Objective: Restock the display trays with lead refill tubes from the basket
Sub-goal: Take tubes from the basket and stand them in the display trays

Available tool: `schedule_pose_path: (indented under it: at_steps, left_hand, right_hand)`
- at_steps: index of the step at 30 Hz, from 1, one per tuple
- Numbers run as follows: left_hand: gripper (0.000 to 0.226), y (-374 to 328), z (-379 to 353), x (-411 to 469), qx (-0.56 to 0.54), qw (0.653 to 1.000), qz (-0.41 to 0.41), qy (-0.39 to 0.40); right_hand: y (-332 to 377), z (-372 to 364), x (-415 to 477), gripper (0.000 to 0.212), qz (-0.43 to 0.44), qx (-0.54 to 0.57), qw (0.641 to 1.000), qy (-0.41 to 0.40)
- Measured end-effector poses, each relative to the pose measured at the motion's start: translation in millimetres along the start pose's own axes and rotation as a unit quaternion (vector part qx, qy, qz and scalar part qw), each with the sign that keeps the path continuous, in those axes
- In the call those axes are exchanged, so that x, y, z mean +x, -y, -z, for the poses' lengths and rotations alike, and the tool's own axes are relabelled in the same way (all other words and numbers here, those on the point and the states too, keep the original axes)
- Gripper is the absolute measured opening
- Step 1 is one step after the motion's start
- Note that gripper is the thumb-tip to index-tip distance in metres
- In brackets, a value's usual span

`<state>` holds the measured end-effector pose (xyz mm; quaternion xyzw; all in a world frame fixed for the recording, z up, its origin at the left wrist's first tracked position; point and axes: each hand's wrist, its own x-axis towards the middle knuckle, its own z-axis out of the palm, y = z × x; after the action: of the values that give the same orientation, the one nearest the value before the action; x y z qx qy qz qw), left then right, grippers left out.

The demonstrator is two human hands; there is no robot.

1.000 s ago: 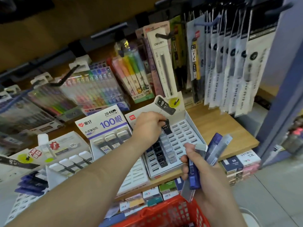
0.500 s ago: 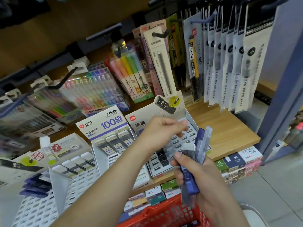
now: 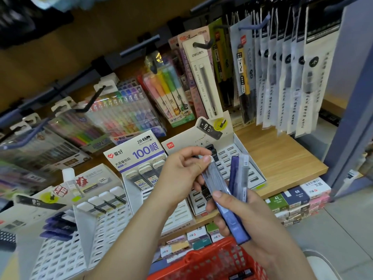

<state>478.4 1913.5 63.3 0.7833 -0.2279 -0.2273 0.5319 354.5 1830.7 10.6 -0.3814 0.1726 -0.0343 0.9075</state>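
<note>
My right hand (image 3: 248,217) grips a fan of several lead refill tubes (image 3: 236,178), blue and clear, above the red basket (image 3: 203,263). My left hand (image 3: 181,170) pinches the top of one clear tube (image 3: 214,176) in that fan. Behind the hands stands the white HB 0.7 display tray (image 3: 248,164), with a few black tubes in its left slots and most slots bare. To its left are the 2B 100-lead tray (image 3: 139,170) and further white trays (image 3: 96,215) with tubes in their top rows.
Packs of pens and highlighters (image 3: 167,93) hang on hooks above the wooden shelf (image 3: 282,158). White bagged items (image 3: 292,77) hang at the right. Small boxes (image 3: 296,199) are stacked under the shelf edge. A blue post (image 3: 351,98) stands at the far right.
My left hand left the HB tray, where it had set a black tube, and came back to the fan in my right hand, now pinching one clear tube.
</note>
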Motion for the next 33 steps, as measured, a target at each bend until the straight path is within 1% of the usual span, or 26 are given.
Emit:
schedule_pose_path:
  at_steps: [2, 3, 4, 5, 6, 7, 8, 10, 11, 14, 15, 18, 20, 22, 25, 27, 29, 31, 33]
  left_hand:
    - [0.010, -1, 2, -7, 0.024, 1.000, 0.002, -0.006]
    - [0.014, -1, 5, -10, 0.059, 0.998, 0.007, -0.001]
    - [0.024, 0, 9, -14, 0.114, 0.993, 0.012, 0.004]
    - [0.035, 1, 13, -17, 0.177, 0.984, 0.020, 0.009]
    - [0.042, 1, 18, -20, 0.223, 0.974, 0.038, 0.011]
    - [0.040, 2, 23, -22, 0.240, 0.969, 0.062, 0.005]
    - [0.031, 2, 27, -24, 0.224, 0.971, 0.084, -0.009]
    - [0.010, 2, 36, -30, 0.151, 0.980, 0.116, -0.055]
    - [0.006, 2, 40, -32, 0.112, 0.983, 0.123, -0.081]
    - [0.015, 6, 61, -39, 0.043, 0.980, 0.126, -0.149]
    - [0.017, 8, 69, -40, 0.026, 0.978, 0.123, -0.167]
    - [0.024, 13, 92, -46, -0.012, 0.976, 0.099, -0.194]
    - [0.024, 15, 107, -50, -0.001, 0.975, 0.071, -0.210]
    - [0.026, 19, 123, -50, 0.041, 0.970, 0.048, -0.236]
    - [0.025, 29, 143, -44, 0.169, 0.949, 0.026, -0.265]
    - [0.022, 38, 149, -40, 0.275, 0.928, 0.016, -0.251]
    - [0.021, 46, 149, -37, 0.350, 0.909, 0.005, -0.224]
    - [0.020, 54, 147, -33, 0.385, 0.899, -0.004, -0.210]
    - [0.022, 59, 145, -30, 0.394, 0.896, -0.009, -0.206]
  right_hand:
    - [-1, -2, -1, 0.029, -0.008, -0.024, 1.000, -0.002]
    - [-2, -2, -1, 0.032, -0.011, -0.047, 0.999, -0.006]
    - [-3, -2, -1, 0.034, -0.013, -0.079, 0.997, -0.011]
    - [-5, -2, -1, 0.035, -0.015, -0.116, 0.993, -0.016]
    - [-6, -3, -1, 0.036, -0.018, -0.154, 0.988, -0.016]
    - [-8, -4, -1, 0.036, -0.022, -0.188, 0.982, -0.014]
    - [-10, -5, 0, 0.034, -0.027, -0.210, 0.977, -0.009]
    - [-15, -10, 3, 0.025, -0.034, -0.226, 0.973, 0.002]
    - [-17, -12, 4, 0.022, -0.034, -0.230, 0.973, 0.011]
    - [-18, -19, 4, 0.018, -0.035, -0.239, 0.970, 0.043]
    - [-19, -21, 3, 0.020, -0.038, -0.242, 0.968, 0.046]
    - [-24, -24, 5, 0.041, -0.051, -0.224, 0.973, 0.035]
    - [-30, -23, 7, 0.048, -0.044, -0.185, 0.982, 0.020]
    - [-37, -23, 10, 0.045, -0.038, -0.133, 0.990, -0.001]
    - [-44, -28, 12, 0.036, -0.037, -0.081, 0.996, -0.022]
    - [-45, -33, 13, 0.030, -0.040, -0.063, 0.997, -0.026]
    - [-45, -37, 13, 0.030, -0.034, -0.060, 0.997, -0.027]
    - [-45, -40, 15, 0.030, -0.022, -0.054, 0.998, -0.033]
    - [-46, -40, 15, 0.029, -0.015, -0.054, 0.998, -0.036]
